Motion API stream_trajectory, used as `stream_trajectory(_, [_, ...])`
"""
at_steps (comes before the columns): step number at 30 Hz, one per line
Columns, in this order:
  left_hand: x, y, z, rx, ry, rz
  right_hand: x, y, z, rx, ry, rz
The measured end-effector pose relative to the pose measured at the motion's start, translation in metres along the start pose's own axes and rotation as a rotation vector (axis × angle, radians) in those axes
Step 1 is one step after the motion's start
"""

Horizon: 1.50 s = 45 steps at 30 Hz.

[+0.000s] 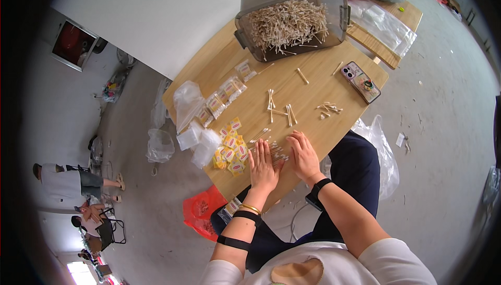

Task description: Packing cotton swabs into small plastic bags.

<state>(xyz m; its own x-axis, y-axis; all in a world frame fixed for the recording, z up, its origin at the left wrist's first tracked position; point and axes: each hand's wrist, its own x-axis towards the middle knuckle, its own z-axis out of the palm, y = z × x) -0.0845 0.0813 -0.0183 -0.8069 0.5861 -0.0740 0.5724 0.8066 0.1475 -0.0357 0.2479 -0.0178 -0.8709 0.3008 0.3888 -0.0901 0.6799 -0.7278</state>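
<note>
A row of cotton swabs [277,152] lies on the wooden table [229,66] between my hands. My left hand [263,166] rests flat at the left of the row, fingers stretched out and touching the swabs. On the other side, my right hand [303,154] has its fingers extended and slightly bent, with the fingertips near the table top; nothing shows in its grasp. Left of my left hand is a pile of small yellow-and-white printed cards [229,152]. Loose swabs [290,115] are scattered beyond my hands, and a small heap of swabs [329,108] lies to the right.
A grey plastic bin [250,47] full of swabs stands tipped at the far side. Filled clear packets [224,96] and plastic bags [188,102] line the left. A phone [360,81] lies near the right edge. A red bag [201,209] hangs below the table's near-left edge.
</note>
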Motion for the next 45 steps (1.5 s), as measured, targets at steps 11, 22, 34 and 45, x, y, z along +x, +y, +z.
stream_trajectory(11, [-0.009,-0.001,0.005,0.049,0.011,0.046,-0.001,0.001,-0.001,-0.022,-0.023,-0.005])
stream_trajectory(22, [0.009,0.003,0.002,0.108,0.014,0.015,-0.001,0.002,0.000,-0.017,-0.012,-0.006])
stream_trajectory(34, [0.039,-0.018,-0.020,-0.065,0.031,0.018,0.000,0.001,0.000,-0.032,-0.018,0.001])
stream_trajectory(45, [0.007,-0.019,-0.007,-0.244,0.202,0.000,0.003,0.000,-0.001,-0.018,-0.020,-0.014])
